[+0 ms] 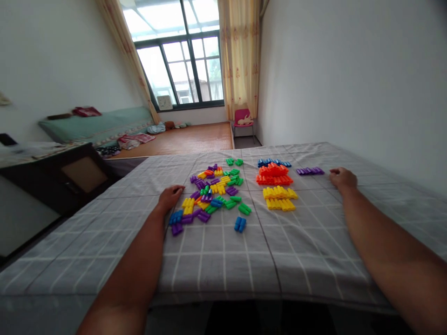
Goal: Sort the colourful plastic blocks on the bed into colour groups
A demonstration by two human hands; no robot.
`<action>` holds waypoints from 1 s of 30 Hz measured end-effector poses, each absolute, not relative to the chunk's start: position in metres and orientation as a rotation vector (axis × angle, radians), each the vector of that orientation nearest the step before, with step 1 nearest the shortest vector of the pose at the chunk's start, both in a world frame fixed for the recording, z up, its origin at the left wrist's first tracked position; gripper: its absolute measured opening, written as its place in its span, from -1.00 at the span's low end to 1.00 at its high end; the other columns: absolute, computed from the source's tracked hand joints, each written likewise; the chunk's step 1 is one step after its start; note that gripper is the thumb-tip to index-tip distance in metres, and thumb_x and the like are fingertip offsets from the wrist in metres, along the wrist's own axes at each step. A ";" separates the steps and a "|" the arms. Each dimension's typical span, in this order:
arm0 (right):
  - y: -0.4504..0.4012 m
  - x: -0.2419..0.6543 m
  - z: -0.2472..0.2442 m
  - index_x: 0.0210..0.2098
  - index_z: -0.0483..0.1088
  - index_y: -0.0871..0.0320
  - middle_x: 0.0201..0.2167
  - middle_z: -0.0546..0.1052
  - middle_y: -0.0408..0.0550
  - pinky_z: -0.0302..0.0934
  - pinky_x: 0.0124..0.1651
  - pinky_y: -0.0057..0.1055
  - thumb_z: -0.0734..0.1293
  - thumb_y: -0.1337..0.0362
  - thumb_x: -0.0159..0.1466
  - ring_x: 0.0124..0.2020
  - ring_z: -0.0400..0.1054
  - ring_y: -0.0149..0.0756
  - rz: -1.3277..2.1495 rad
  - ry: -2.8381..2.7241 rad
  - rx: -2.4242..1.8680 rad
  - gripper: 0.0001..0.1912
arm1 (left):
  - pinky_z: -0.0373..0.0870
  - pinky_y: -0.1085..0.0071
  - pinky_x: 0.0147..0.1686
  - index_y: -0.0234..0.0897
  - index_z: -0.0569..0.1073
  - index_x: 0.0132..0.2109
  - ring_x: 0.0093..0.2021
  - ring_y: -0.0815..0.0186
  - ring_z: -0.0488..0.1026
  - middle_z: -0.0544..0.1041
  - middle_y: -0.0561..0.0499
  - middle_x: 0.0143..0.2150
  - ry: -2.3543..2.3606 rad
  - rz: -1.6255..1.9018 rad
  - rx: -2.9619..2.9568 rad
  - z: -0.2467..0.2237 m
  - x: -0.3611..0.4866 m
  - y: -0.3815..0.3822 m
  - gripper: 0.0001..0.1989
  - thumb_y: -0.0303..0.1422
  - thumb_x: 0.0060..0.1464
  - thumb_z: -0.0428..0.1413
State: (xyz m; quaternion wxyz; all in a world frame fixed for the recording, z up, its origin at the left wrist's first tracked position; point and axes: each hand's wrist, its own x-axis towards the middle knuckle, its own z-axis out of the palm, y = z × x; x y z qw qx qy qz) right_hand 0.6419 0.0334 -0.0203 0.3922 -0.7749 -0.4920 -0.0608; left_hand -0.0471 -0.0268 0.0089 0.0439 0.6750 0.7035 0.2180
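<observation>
My left hand [171, 197] rests on the cloth at the left edge of a loose pile of small plastic tube-shaped blocks. Its fingers stretch toward a purple block [193, 179], with nothing visible in them. Nearest that forearm lie blue blocks [176, 217] and purple blocks [177, 229]. My right hand [344, 178] lies farther right, its fingers curled in, just beyond the end of a purple row of joined blocks [310, 171]. No block shows in it. Left of that row are a blue row [274, 163], stacked orange-red rows [274, 175] and two yellow rows [280, 198].
A grey checked cloth [216, 260] covers the surface under the blocks. Green blocks [244, 209] and a separate blue block [240, 224] lie at the pile's right side. A dark cabinet [66, 186] stands at left; a pink chair [243, 118] is beyond, near the window.
</observation>
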 end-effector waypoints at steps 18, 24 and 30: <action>0.004 0.315 0.063 -0.17 0.49 0.12 -0.21 0.56 -0.03 0.23 -0.20 -0.40 0.26 0.28 0.22 -0.33 0.40 -0.31 0.320 -2.253 -0.983 -0.77 | 0.33 0.41 0.03 -0.19 0.58 -0.05 0.02 0.24 0.45 0.56 -0.01 0.00 2.083 0.737 2.103 0.003 -0.040 -0.027 -0.67 -0.32 0.15 -0.02; -0.030 0.224 0.051 -0.17 0.50 0.08 -0.25 0.54 -0.04 0.19 -0.24 -0.43 0.43 0.14 0.11 -0.26 0.41 -0.26 0.314 -2.726 -0.660 -0.69 | 0.34 0.39 0.01 -0.21 0.58 -0.04 0.01 0.21 0.46 0.56 -0.04 0.01 2.063 0.752 2.073 0.002 -0.040 -0.029 -0.66 -0.34 0.15 -0.02; 0.004 0.225 0.049 -0.25 0.47 0.13 -0.33 0.54 -0.11 0.24 -0.25 -0.46 0.35 0.34 0.13 -0.33 0.38 -0.35 0.574 -2.509 -0.885 -0.83 | 0.33 0.38 0.04 -0.22 0.58 -0.05 0.00 0.20 0.46 0.57 -0.07 -0.02 2.048 0.760 2.124 0.002 -0.039 -0.028 -0.66 -0.36 0.12 -0.01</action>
